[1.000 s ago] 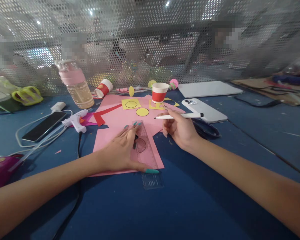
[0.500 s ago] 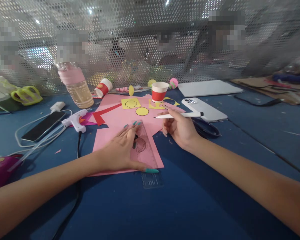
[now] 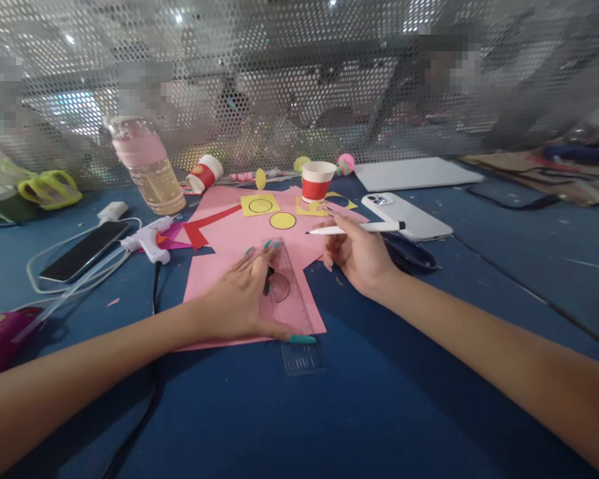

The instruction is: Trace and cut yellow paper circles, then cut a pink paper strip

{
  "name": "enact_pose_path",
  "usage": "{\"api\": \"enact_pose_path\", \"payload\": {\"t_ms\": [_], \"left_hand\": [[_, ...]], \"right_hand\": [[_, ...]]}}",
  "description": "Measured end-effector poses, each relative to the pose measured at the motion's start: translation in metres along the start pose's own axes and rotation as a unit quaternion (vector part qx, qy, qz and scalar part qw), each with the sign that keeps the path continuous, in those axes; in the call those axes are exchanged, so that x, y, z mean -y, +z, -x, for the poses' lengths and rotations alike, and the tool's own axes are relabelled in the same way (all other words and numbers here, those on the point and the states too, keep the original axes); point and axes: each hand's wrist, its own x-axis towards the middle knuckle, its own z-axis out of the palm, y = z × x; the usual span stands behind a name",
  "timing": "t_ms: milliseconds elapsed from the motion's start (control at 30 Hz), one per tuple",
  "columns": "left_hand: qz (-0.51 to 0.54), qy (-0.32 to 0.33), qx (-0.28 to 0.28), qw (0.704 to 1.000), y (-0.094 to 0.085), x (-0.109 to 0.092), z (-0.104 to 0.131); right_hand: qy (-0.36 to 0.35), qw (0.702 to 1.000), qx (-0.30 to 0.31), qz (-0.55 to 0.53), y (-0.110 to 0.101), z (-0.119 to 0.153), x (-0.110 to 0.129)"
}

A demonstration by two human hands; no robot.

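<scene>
Left hand [image 3: 237, 299]: long nails [image 3: 267, 244], teal; thumbnail [image 3: 302, 339] largest in view, narrowing toward its tip. Right hand [image 3: 363, 261]: nails partly hidden, colour not readable. Left forearm [image 3: 104, 362] and right forearm [image 3: 479, 352]: slender, bare out to the view's edges.

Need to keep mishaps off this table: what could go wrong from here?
The clear ruler overhangs the pink sheet, so it might shift under the left fingers. The white marker, apparently uncapped, could leave stray marks. The right fingers might bump the upright cup just beyond.
</scene>
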Motion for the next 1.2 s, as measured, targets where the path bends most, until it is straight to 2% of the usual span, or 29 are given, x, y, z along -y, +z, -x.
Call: {"api": "enact_pose_path", "payload": {"t_ms": [567,900,1200], "left_hand": [[-0.001,0.011,-0.011,1.0,0.001,0.001,0.001],[-0.01,0.017,-0.002,1.0,-0.001,-0.002,0.002],[-0.018,0.014,-0.008,1.0,0.001,0.001,0.002]], "right_hand": [[-0.009,1.0,0.016,0.025,0.001,0.0,-0.002],[-0.022,0.991,-0.018,0.132,0.008,-0.001,-0.004],[-0.081,0.98,-0.034,0.176,0.024,-0.014,-0.01]]}}
